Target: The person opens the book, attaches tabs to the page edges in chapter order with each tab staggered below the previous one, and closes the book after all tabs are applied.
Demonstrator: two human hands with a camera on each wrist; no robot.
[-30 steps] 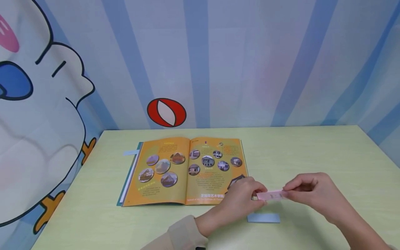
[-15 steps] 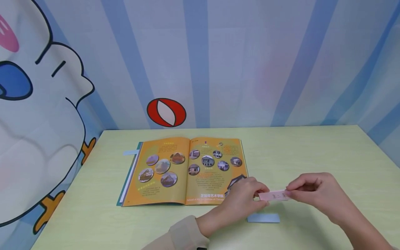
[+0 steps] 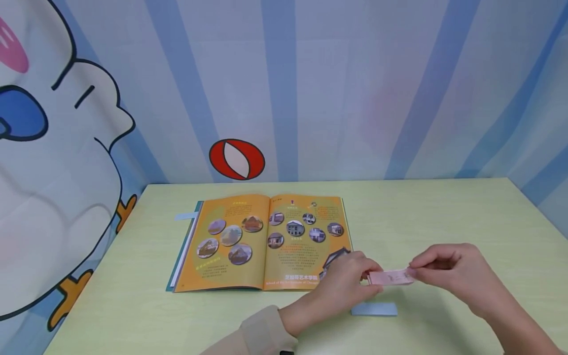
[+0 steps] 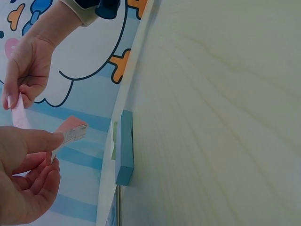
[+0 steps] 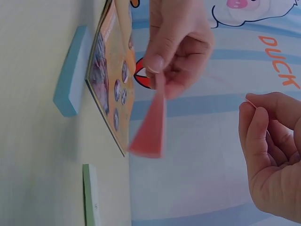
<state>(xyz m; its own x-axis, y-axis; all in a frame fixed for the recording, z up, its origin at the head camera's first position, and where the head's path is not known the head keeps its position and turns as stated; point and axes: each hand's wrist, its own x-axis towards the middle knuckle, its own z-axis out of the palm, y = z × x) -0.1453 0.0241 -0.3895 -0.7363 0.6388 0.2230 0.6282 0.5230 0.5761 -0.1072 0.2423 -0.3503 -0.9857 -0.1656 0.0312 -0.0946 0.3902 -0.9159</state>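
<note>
My left hand (image 3: 343, 278) pinches a pink sticky-note pad (image 3: 390, 277) above the table, just past the open book's lower right corner. In the right wrist view the pad (image 5: 151, 134) spreads toward its free end. Facing it, my right hand (image 3: 457, 276) pinches at the pad's right end between thumb and fingers. A thin pink sheet (image 4: 19, 113) hangs from the right fingers in the left wrist view; whether it still joins the pad I cannot tell. Below the hands a blue sticky-note pad (image 3: 374, 309) lies on the table.
An open magazine-like book (image 3: 235, 276) with orange pages lies left of the hands. A pale blue tab (image 3: 185, 216) sticks out from its left edge. A green strip-shaped pad (image 5: 91, 193) lies on the table in the right wrist view. A printed curtain (image 3: 337, 98) hangs behind.
Both hands have shifted slightly right with the pink sticky-note pad, the right hand a little more. The book and blue pad have stayed in place.
</note>
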